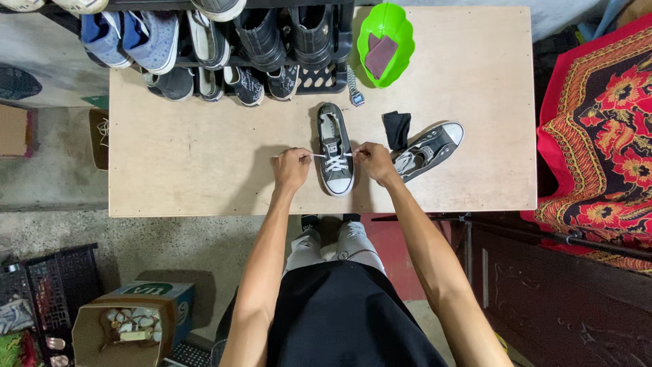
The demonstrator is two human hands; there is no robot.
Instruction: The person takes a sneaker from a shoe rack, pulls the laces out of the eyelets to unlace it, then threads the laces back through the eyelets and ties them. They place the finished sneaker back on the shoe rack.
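While shoe [335,153] lay mid-table [204,163], we pinched lace ends: left hand [292,168] just left of shoe, right hand [373,160] just right, fingers closed on white lace [333,162].

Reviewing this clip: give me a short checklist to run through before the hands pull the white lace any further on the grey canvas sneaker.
1. Left hand grips a lace end: ok.
2. Right hand grips the other end: ok.
3. Grey canvas sneaker flat on the pale wooden tabletop, toe toward the person: ok.
4. White lace crossed evenly through the eyelets: cannot tell.
5. Second grey sneaker clear of the right hand: not ok, close beside it.
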